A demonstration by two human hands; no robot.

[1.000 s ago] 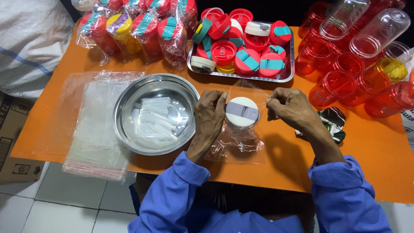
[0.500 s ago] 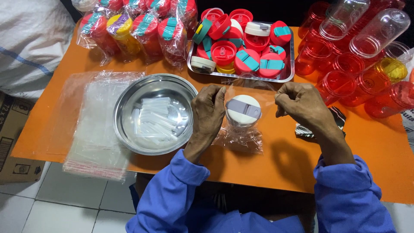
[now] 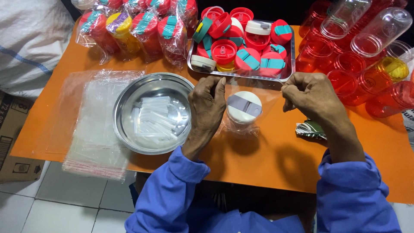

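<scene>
A clear plastic bag [image 3: 258,92] stands on the orange table [image 3: 258,159] with a bottle inside it, showing a white lid with a grey flap [image 3: 244,106]. My left hand [image 3: 208,108] pinches the bag's left top edge. My right hand [image 3: 311,97] pinches its right top edge, so the bag mouth is stretched between them above the lid.
A steel bowl [image 3: 125,92] with clear straws sits left of my hands, beside a stack of clear bags [image 3: 92,129]. A steel tray [image 3: 291,56] of red, teal and white lids lies behind. Bagged bottles [image 3: 142,26] line the back left; red and clear bottles [image 3: 366,51] crowd the right. A small crumpled wrapper [image 3: 311,129] lies near my right wrist.
Both hands have lifted the bag's top edges up and away from me. The bagged bottle now stands a little farther from the table's front edge.
</scene>
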